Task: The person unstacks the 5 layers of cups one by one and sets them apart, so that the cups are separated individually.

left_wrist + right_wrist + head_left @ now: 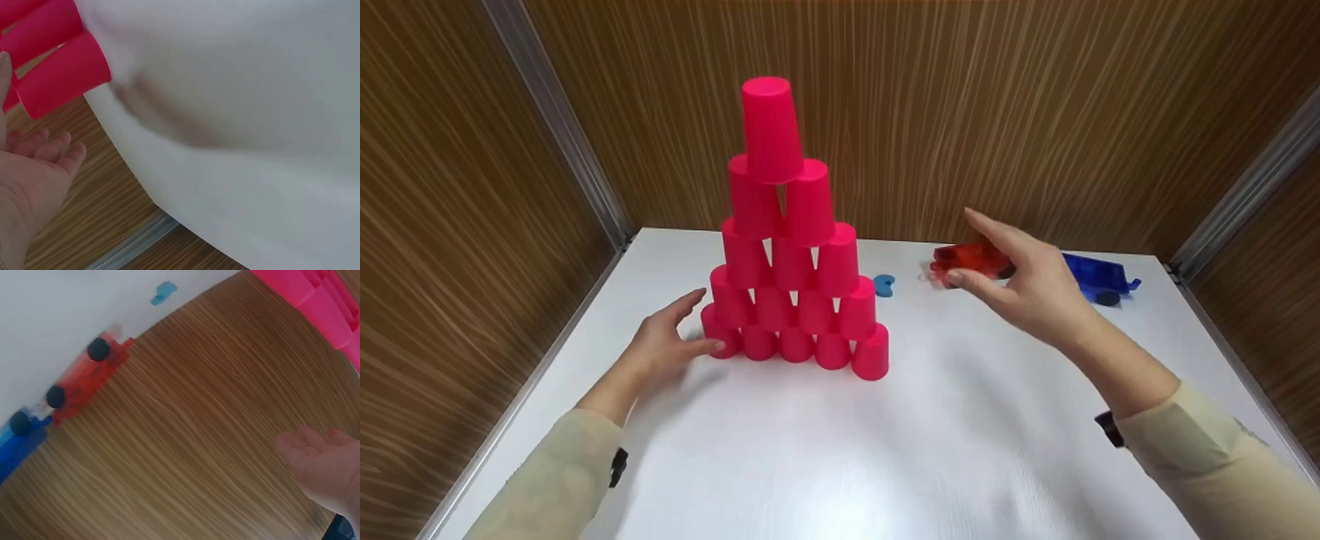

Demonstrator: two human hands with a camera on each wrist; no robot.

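Observation:
Upside-down pink cups stand stacked in a tall pyramid on the white table, narrowing to a single top cup (772,131). My left hand (664,337) is at the pyramid's lower left, fingers spread, its thumb tip overlapping the leftmost bottom cup (729,330) in the head view. From the left wrist, the same hand (36,174) shows its palm and loosely bent fingers beside the cups (64,76). To the right of the pyramid my right hand (1039,289) is raised, thumb and fingers wide apart, holding nothing. The right wrist view shows that hand (323,464) away from the pink cups (320,309).
Behind the right hand lie a clear red toy vehicle (971,260) and a blue toy wagon (1095,276) with black wheels. A small blue piece (883,285) lies just right of the pyramid. Wood-grain panels (930,112) close off the back and sides.

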